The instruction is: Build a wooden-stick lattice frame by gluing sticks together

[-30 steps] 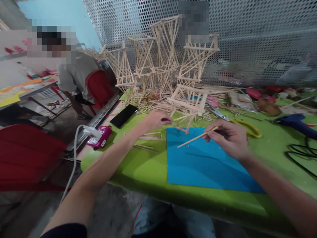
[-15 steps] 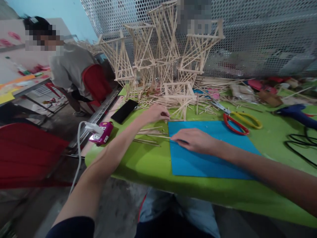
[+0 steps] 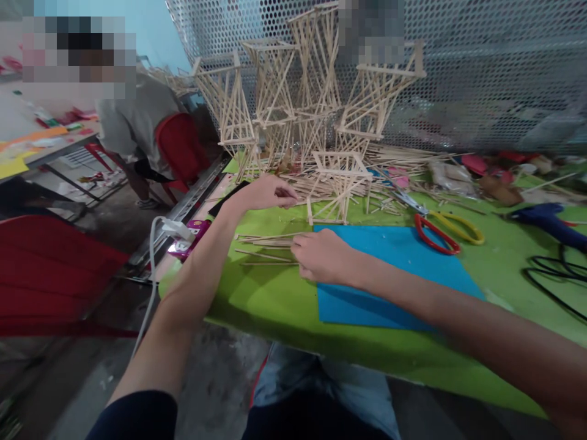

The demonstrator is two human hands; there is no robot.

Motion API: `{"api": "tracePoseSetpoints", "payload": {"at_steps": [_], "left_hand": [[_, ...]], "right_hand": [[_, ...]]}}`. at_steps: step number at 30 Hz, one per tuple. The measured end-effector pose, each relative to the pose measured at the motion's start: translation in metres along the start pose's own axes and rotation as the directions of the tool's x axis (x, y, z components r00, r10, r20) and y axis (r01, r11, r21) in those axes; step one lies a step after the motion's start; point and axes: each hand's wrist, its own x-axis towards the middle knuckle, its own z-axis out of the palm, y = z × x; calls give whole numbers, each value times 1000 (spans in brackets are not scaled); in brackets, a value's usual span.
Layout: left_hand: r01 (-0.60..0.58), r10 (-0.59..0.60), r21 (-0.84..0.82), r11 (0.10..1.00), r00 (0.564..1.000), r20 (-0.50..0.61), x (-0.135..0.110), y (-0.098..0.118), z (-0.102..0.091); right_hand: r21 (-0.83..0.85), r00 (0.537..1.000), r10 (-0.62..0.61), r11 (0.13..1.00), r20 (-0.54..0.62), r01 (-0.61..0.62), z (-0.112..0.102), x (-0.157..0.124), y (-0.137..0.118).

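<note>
Fingers (image 3: pixel 299 253) of right hand (image 3: pixel 328 258) bunched at ends of wooden sticks (image 3: pixel 270 241), grip hidden; left hand (image 3: pixel 263 192) loosely curled, contents unclear. Sticks lay roughly parallel on green table (image 3: pixel 257 305) beside blue sheet (image 3: pixel 394 244), presumably for easy reach.

A red chair (image 3: pixel 50 269) stands at nine o'clock, a purple socket block (image 3: pixel 187 241) nearer centre; a person (image 3: pixel 140 119) sits at ten.
</note>
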Motion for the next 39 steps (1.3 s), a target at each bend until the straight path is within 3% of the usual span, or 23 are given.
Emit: {"api": "tracePoseSetpoints", "payload": {"at_steps": [3,5,9,11,13,16,17,19,22,27,30,35,39], "left_hand": [[-76,80,84,994,996,-48,2,16,10],[-132,138,117,984,990,-43,2,26,14],[-207,217,175,963,976,-37,-1,41,16],[-187,194,161,969,981,-28,0,46,20],[-126,131,168,978,991,-17,3,50,30],[-47,53,250,967,998,-16,12,51,54],[-31,38,283,959,999,-21,16,50,63],[13,0,324,946,999,-40,22,49,77],[44,-31,293,955,998,-52,28,45,88],[80,-53,199,977,989,-136,30,42,93],[67,-35,187,980,985,-166,30,48,98],[76,-29,184,980,969,-247,26,59,96],[99,-49,131,986,939,-341,22,60,86]], "right_hand": [[61,999,-25,998,-20,26,-4,-19,18],[226,998,-43,973,-41,52,-5,-39,35],[600,996,54,800,-72,0,1,-81,71],[739,972,189,673,-139,-25,8,-98,88],[871,905,341,488,-255,61,14,-110,102],[920,706,591,234,-390,313,18,-119,117],[909,652,645,188,-399,371,19,-120,120],[894,597,697,147,-398,424,22,-118,123],[908,593,713,151,-374,390,34,-110,121],[958,685,683,277,-254,79,51,-93,106],[939,719,659,344,-222,-26,49,-87,92],[830,727,631,536,-272,-155,40,-82,73],[796,723,624,580,-296,-174,37,-82,69]]}}
